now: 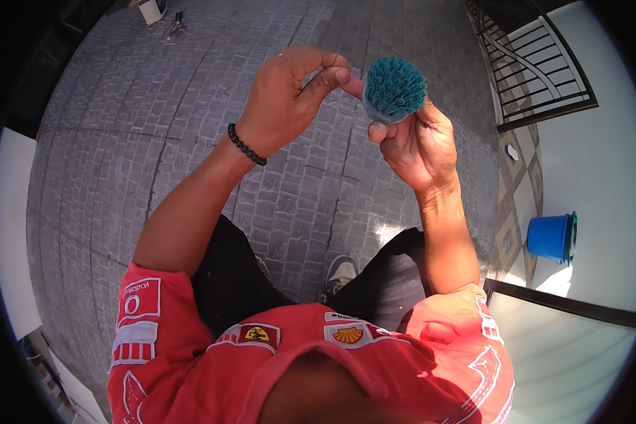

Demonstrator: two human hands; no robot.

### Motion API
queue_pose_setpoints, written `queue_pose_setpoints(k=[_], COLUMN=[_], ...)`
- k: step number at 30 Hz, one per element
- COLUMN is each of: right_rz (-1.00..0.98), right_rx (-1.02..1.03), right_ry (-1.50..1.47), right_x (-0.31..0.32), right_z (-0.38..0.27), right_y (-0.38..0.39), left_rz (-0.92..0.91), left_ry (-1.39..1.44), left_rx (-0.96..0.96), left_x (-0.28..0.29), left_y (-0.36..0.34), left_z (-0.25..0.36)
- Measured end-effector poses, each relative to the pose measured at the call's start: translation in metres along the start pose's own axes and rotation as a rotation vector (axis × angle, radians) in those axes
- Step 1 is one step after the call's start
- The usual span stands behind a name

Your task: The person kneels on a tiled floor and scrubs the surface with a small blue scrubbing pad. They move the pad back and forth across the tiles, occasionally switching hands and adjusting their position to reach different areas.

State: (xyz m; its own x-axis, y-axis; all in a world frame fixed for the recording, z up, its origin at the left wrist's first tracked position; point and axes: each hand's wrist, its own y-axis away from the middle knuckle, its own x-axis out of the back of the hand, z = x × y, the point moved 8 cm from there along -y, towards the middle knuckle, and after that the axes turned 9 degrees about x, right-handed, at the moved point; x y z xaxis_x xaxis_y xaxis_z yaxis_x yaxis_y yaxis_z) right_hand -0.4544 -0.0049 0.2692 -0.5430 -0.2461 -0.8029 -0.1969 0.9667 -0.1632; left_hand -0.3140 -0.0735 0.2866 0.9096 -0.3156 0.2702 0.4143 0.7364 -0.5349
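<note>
Clasped in the right hand (420, 145), a round scrubbing brush (394, 88) sits with its base in the curled fingers and its teal bristles turned up toward the camera. Its short axis runs from the palm upward through the tuft, so the bristle face lies above and slightly left of the grasp. Just beside it, the left hand (286, 99) is pinched closed, thumb against forefinger, the fingertips (340, 74) meeting the brush's left rim; whether something small is caught between them cannot be told. Both hands are raised at about the same height, the left wrist wearing a dark beaded bracelet (246, 144). Those bristles look stiff, dense and synthetic, packed into a domed head over a paler plastic collar. Below the hands lie grey paving blocks (155, 127), rough and laid in curved rows. Farther right stands a blue plastic bucket (551, 237) on pale tiles, and beyond it a black metal gate (537, 63).
</note>
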Motion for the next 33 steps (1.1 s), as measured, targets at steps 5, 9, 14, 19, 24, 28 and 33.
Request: queue_pose_setpoints(k=[5,9,14,19,24,28,33], right_rz=[0.055,0.021,-0.028,-0.015,0.039,0.081,0.080], right_rx=[0.123,0.288,0.427,0.469,0.467,0.407,0.348], right_ry=[0.123,0.313,0.672,0.747,0.713,0.720,0.735], right_x=[-0.006,-0.016,-0.023,-0.023,-0.018,-0.010,-0.006], right_z=[0.005,-0.001,-0.008,-0.014,-0.019,-0.018,-0.017], right_y=[-0.012,-0.015,-0.010,-0.005,-0.002,-0.002,-0.005], left_rz=[-0.003,-0.179,-0.067,0.102,0.171,0.067,0.044], left_ry=[0.105,-0.019,-0.121,-0.294,-0.051,0.196,0.193], left_rx=[0.073,0.133,0.047,-0.066,0.043,0.288,0.291], left_x=[0.022,0.016,0.014,0.008,0.006,0.009,-0.001], left_y=[-0.001,0.006,0.005,0.007,0.004,-0.004,-0.005], left_z=[0.009,0.017,0.027,0.038,0.020,-0.016,-0.020])
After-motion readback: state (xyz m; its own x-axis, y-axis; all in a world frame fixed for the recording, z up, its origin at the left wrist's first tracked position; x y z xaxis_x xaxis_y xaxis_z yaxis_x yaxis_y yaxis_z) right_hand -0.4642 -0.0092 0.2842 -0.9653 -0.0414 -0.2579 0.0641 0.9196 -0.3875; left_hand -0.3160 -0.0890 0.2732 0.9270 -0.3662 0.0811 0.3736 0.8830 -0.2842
